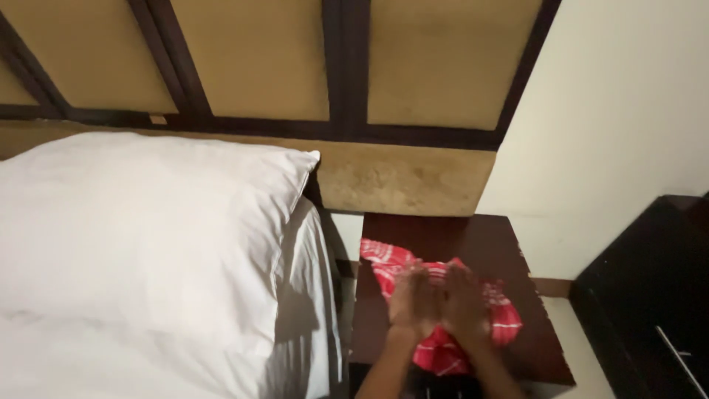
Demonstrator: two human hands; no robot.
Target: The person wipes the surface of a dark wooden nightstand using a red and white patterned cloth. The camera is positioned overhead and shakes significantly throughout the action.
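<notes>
Both hands lie flat on a red-and-white checked cloth spread over the dark wooden bedside table — the left hand and right hand side by side, nearly touching, palms down, fingers extended rather than gripping, as if pressing the cloth against the tabletop. Left of the table, just beside it, a white pillow rests on the bed; behind it stands a padded headboard

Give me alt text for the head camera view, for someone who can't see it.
Left hand and right hand press side by side on a crumpled red-and-white checked cloth on a dark wooden bedside table, beside a white-pillowed bed.
</notes>
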